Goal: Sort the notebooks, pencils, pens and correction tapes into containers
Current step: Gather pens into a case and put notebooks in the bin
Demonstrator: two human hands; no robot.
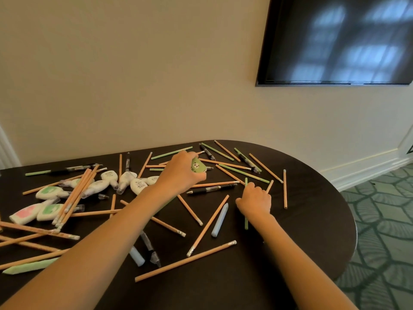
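I am watching the green correction tape (198,168) at the far middle of the table (312,220); the left hand (182,173) is curling its fingers and thumb round it, lifting or about to lift it from among crossed pencils. I am judging it a light, rigid plastic shell, smooth and a little slippery, so I am favouring a hold across its broad flat sides and not at the narrow nose, where the tape tip looks the more breakable part.

The right hand (254,199) is lying knuckles-up just right of centre, its fingers folding over a green pencil (246,222) that is sticking out both beyond and behind the fist; an orange pencil (270,185) is poking out beside the knuckles, and I cannot tell whether it is in the grip too. I am reckoning the pencils stiff, very light and apt to roll, best pinched near mid-length.

A black pen (212,189) is lying between the two hands; the other correction tapes (107,182) are clustering at the left, some under a bundle of orange pencils (76,198). More pencils and pens are lying scattered and overlapping, so I am expecting neighbours to shift when one is pulled. A pale blue stick (220,220) is lying near the right forearm; I cannot say what it is. I am seeing no container or notebook. A dark wall screen (335,41) is hanging above.
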